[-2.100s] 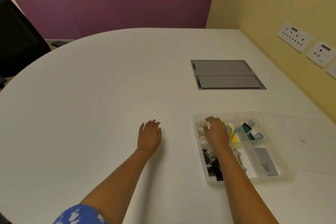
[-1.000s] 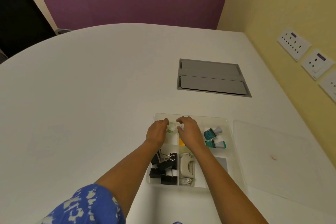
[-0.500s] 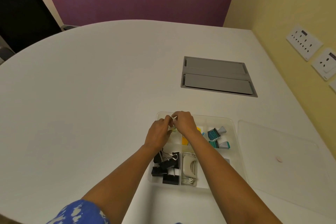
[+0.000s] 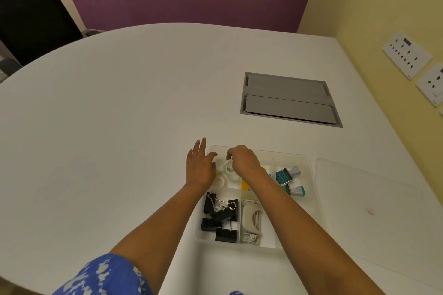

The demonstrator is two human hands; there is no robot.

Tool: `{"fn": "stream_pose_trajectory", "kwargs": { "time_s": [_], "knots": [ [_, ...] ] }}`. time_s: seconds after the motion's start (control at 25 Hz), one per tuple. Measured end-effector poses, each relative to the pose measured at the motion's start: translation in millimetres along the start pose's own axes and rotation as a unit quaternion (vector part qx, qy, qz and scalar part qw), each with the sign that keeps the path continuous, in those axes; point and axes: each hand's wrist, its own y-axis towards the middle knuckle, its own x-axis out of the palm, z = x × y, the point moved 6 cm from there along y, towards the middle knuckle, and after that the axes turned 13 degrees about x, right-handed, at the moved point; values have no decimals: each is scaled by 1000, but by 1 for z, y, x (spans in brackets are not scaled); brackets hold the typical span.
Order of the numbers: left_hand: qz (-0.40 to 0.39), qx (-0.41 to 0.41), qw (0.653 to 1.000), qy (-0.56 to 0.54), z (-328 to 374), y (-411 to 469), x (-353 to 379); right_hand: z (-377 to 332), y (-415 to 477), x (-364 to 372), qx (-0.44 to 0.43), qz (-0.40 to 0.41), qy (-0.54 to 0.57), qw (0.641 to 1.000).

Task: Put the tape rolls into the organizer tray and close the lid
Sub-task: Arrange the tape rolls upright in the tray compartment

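A clear plastic organizer tray (image 4: 309, 175) lies on the white table, near its front. My right hand (image 4: 244, 159) is over the tray's far-left compartment, fingers curled around a small clear tape roll (image 4: 229, 167). Another small tape roll (image 4: 220, 181) lies in the same compartment, just nearer to me. My left hand (image 4: 200, 165) hovers at the tray's left edge with fingers spread and holds nothing. The clear lid (image 4: 374, 208) lies flat on the table to the right of the tray.
The tray also holds black binder clips (image 4: 220, 218), a grey stapler remover (image 4: 250, 220), yellow sticky notes (image 4: 245, 185) and teal correction tapes (image 4: 287, 178). A grey cable hatch (image 4: 287, 99) is set in the table beyond. Wall sockets (image 4: 407, 54) are on the yellow wall at right.
My left hand has let go, opened and drawn back to the tray's left edge. My right hand still holds the tape roll over the far-left compartment.
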Motion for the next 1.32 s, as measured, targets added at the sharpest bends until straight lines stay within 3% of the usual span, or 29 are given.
{"fn": "stream_pose_trajectory", "kwargs": {
  "time_s": [0.24, 0.52, 0.76, 1.08, 1.32],
  "knots": [
    [-48, -12, 999, 1, 0, -4, 8, -13, -9, 20, -27, -49, -104, 993],
    [-40, 14, 999, 28, 7, -11, 5, -11, -12, 17, -59, -42, -104, 992],
    [-127, 18, 989, 71, 14, -11, 2, -9, -14, 32, -76, -95, -145, 982],
    [-184, 14, 979, 92, 15, -1, 5, -11, -22, 31, -115, -22, -151, 982],
    [-186, 18, 977, 107, 17, 1, 8, -9, -21, 33, -111, -19, -129, 985]
  ]
}}
